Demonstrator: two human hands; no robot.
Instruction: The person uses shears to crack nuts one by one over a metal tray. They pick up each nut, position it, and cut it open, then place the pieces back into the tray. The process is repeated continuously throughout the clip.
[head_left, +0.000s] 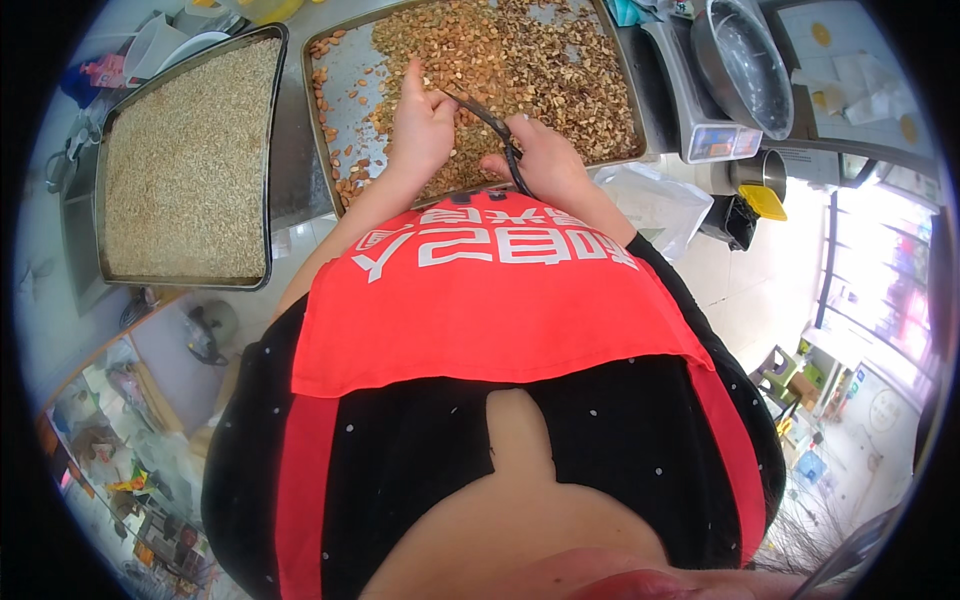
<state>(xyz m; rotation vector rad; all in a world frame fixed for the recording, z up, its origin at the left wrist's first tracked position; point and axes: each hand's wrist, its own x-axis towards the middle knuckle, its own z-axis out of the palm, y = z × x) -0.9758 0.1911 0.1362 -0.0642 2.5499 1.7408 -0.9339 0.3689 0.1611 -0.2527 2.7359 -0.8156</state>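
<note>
My right hand (546, 159) grips a pair of dark-handled scissors (493, 124), whose blades point up and left towards my left hand. The blades are a little apart at the tip. My left hand (421, 127) is bent at the thumb beside the blade tips, with one finger stretched out. Whether a small nut is pinched there is too small to tell. Both hands are over a metal baking tray (360, 67). On it lie whole almonds (319, 97) at the left, cut almonds and seeds (457, 45) in the middle, and chopped walnut-like pieces (585, 82) at the right.
At the left stands a second tray (276, 150) full of pale oat-like flakes (187, 165). A digital scale (720, 142) bears a metal bowl (742, 67) at the right. Below it are a clear plastic bag (652, 206) and a yellow lid (763, 202). My red apron (487, 315) touches the tray's front edge.
</note>
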